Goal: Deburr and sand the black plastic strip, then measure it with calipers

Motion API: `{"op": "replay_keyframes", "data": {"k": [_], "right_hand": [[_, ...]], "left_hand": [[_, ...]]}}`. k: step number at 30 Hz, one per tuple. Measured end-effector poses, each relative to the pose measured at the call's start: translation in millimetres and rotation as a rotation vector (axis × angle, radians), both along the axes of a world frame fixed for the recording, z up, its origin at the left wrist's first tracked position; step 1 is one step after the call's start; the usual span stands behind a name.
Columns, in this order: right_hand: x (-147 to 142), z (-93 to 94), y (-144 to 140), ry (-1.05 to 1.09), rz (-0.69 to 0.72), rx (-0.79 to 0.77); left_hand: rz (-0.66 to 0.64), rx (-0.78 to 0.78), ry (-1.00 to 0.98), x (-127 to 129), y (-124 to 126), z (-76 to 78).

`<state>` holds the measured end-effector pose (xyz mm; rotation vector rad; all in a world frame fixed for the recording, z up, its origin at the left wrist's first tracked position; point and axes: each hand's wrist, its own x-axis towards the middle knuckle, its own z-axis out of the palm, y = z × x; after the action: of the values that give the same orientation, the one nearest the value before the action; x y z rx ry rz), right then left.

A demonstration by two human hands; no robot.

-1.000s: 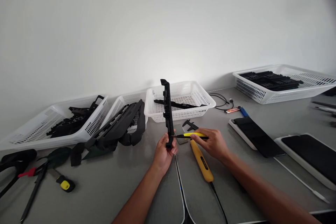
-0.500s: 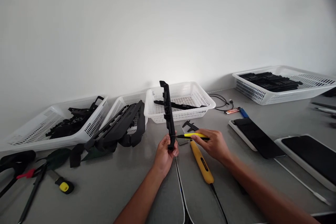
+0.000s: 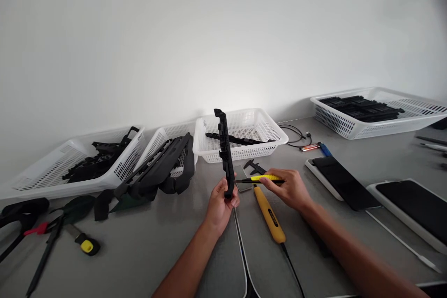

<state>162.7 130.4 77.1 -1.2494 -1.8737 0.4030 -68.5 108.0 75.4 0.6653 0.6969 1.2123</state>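
Fingers of the left hand (image 3: 219, 207) clamp the foot of a black plastic strip (image 3: 225, 151), holding it upright at twelve o'clock so the yellow knife (image 3: 260, 179) pinched in the right hand (image 3: 289, 189) meets its edge from three o'clock.

Dark print runs along the yellow tool handle (image 3: 268, 216) — too small to read — nothing else lettered

One head-worn camera looks forward and down, close over the table (image 3: 157, 242).
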Motion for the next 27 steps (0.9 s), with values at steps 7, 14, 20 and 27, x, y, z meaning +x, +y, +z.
{"op": "replay_keyframes", "data": {"k": [7, 14, 20, 27], "right_hand": [[-0.3, -0.4, -0.2, -0.004, -0.040, 0.006], [-2.0, -0.3, 0.0, 0.015, -0.035, -0.028], [-2.0, -0.3, 0.8, 0.025, -0.050, -0.051], [-2.4, -0.6, 1.8, 0.037, -0.090, -0.046]], "left_hand": [[0.003, 0.009, 0.002, -1.3, 1.6, -0.5], [-0.001, 0.024, 0.018, 0.1, 1.4, 1.3], [-0.011, 0.030, 0.041, 0.3, 0.5, 2.2], [-0.043, 0.054, 0.045, 0.5, 0.1, 3.5]]}}
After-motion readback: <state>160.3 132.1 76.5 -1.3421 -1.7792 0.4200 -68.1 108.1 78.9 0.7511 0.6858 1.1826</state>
